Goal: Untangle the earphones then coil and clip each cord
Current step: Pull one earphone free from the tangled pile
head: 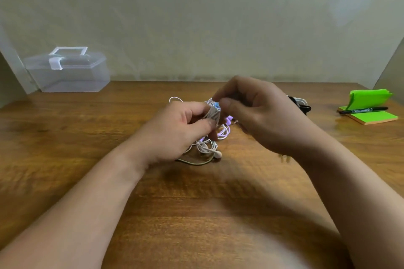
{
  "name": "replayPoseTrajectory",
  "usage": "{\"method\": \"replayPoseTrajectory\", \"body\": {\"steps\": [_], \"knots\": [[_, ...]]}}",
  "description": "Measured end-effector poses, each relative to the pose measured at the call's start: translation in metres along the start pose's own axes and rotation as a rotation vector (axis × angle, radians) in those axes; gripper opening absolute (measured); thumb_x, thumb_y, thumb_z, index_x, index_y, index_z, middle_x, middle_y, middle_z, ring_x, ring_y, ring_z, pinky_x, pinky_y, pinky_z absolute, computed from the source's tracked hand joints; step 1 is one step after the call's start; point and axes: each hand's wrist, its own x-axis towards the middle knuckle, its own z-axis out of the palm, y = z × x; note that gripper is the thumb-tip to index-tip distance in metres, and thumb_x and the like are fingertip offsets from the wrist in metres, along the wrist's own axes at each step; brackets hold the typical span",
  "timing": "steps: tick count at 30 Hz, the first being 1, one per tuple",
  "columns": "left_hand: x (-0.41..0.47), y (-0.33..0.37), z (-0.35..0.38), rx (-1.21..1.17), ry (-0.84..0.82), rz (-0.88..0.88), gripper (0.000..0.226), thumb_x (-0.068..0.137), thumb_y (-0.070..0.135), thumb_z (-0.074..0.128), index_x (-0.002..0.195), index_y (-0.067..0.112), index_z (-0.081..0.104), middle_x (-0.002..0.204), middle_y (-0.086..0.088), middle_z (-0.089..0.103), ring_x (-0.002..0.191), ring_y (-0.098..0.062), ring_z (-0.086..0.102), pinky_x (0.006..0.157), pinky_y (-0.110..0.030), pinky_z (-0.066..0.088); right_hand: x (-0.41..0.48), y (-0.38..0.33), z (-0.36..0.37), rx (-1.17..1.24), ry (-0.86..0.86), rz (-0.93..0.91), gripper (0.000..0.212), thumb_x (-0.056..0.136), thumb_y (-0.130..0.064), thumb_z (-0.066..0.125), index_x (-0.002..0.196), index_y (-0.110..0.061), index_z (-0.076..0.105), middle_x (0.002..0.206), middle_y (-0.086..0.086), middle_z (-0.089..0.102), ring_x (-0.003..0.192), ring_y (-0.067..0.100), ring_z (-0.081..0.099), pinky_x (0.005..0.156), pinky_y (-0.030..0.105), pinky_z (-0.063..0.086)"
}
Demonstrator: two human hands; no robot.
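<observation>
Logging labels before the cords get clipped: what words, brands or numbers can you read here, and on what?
No text can be read.
Black marker lying on the green sticky notes: a pale printed band, too blurred to read.
Clear plastic box: no print visible.

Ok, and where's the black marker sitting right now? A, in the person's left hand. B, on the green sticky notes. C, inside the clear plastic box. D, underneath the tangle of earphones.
B: the black marker lies across the green sticky notes at the right side of the table, apart from the earphones.
</observation>
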Motion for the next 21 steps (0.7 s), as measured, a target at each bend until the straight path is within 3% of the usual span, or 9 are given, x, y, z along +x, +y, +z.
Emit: {"method": "replayPoseTrajectory", "body": {"steps": [2,6,8,11,13,14,16,19,21], "knots": [[-0.003,0.002,-0.001,-0.156,-0.099,-0.023,0.021,0.106,0.010,0.052,0.093,0.007,0.068,0.066,0.008,0.065,0.052,0.001,0.051,0.052,-0.012,0.039,0.001,0.002,-0.003,0.115,-0.018,0.002,0.006,0.102,-0.014,0.067,0.103,-0.015,0.073,0.082,0.002,0.074,0.057,0.002,0.058,0.056,0.014,0.041],[-0.003,-0.003,-0.003,-0.361,-0.184,0.017,0.025,0.094,0.028,0.068,0.095,0.004,0.075,0.079,-0.005,0.067,0.059,-0.018,0.045,0.057,-0.031,0.038,0.003,0.010,-0.001,0.388,-0.020,0.032,0.016,0.097,-0.022,0.072,0.097,-0.006,0.072,0.091,0.026,0.071,0.075,0.024,0.061,0.066,0.034,0.050],[0.000,-0.004,0.001,-0.501,-0.127,0.040,0.023,0.090,0.029,0.066,0.100,0.013,0.080,0.080,-0.002,0.070,0.055,-0.011,0.040,0.046,-0.017,0.034,0.003,0.013,0.008,0.524,-0.018,0.085,0.019,0.096,-0.026,0.069,0.095,-0.008,0.072,0.088,0.021,0.069,0.078,0.028,0.061,0.072,0.040,0.051],[0.006,-0.004,0.005,-0.649,0.001,0.015,0.022,0.089,0.028,0.070,0.103,0.015,0.081,0.084,-0.003,0.073,0.056,-0.008,0.044,0.046,-0.014,0.033,0.003,0.019,0.026,0.564,0.001,0.149,0.018,0.103,-0.019,0.063,0.107,-0.005,0.074,0.091,0.019,0.068,0.080,0.026,0.060,0.075,0.037,0.053],[0.008,-0.005,0.007,-0.707,0.076,0.002,0.021,0.090,0.023,0.066,0.102,0.014,0.081,0.088,-0.006,0.076,0.070,-0.012,0.062,0.061,-0.020,0.051,0.002,0.018,0.035,0.522,0.016,0.173,0.021,0.105,-0.019,0.062,0.117,-0.007,0.074,0.093,0.020,0.070,0.077,0.021,0.060,0.072,0.029,0.054],[0.010,-0.006,0.008,-0.727,0.111,-0.008,0.022,0.091,0.022,0.065,0.104,0.013,0.080,0.092,-0.009,0.077,0.084,-0.018,0.069,0.078,-0.032,0.059,0.002,0.017,0.039,0.501,0.026,0.182,0.022,0.105,-0.020,0.062,0.119,-0.008,0.074,0.095,0.021,0.071,0.076,0.019,0.063,0.071,0.027,0.054],[0.009,-0.006,0.009,-0.730,0.170,-0.021,0.025,0.091,0.021,0.065,0.110,0.011,0.077,0.099,-0.014,0.077,0.102,-0.032,0.069,0.103,-0.056,0.052,0.003,0.014,0.043,0.504,0.082,0.221,0.021,0.103,-0.021,0.065,0.114,-0.004,0.070,0.091,0.015,0.074,0.072,0.017,0.068,0.068,0.028,0.057],[0.010,-0.005,0.012,-0.693,0.208,-0.006,0.030,0.092,0.021,0.065,0.116,0.007,0.074,0.113,-0.020,0.074,0.109,-0.031,0.071,0.092,-0.045,0.060,0.003,0.010,0.044,0.624,0.121,0.328,0.023,0.100,-0.018,0.068,0.106,0.003,0.060,0.079,0.008,0.074,0.070,0.020,0.073,0.065,0.033,0.063],[0.010,-0.003,0.013,-0.684,0.219,0.003,0.028,0.093,0.021,0.064,0.116,0.007,0.073,0.113,-0.023,0.073,0.094,-0.024,0.073,0.072,-0.031,0.061,0.002,0.007,0.043,0.760,0.063,0.373,0.017,0.101,-0.014,0.065,0.105,0.000,0.056,0.082,0.009,0.075,0.077,0.025,0.077,0.068,0.034,0.064]]}}
